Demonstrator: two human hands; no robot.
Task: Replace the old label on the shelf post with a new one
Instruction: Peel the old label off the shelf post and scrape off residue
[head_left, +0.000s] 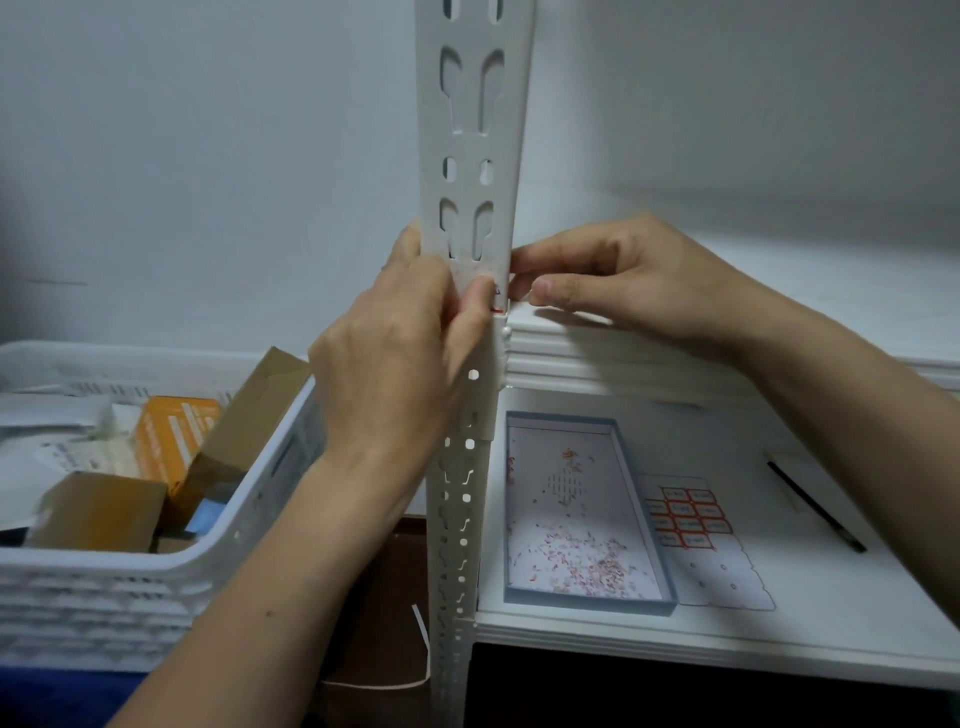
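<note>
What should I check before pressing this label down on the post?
1. Both hands at the label: ok. Left hand and right hand flank the shelf post.
2. Label on post: ok, a red-edged sliver shows by the left thumb.
3. Label straight and fully stuck: cannot tell, fingers hide it.
4. Old label removed: cannot tell.
5. Spare labels ready: ok, label sheet lies on the lower shelf beside the tray.

A white plastic basket at the left holds cardboard boxes and an orange box. On the right, a shallow blue-rimmed tray of paper scraps sits on the lower shelf, with a black pen farther right.
</note>
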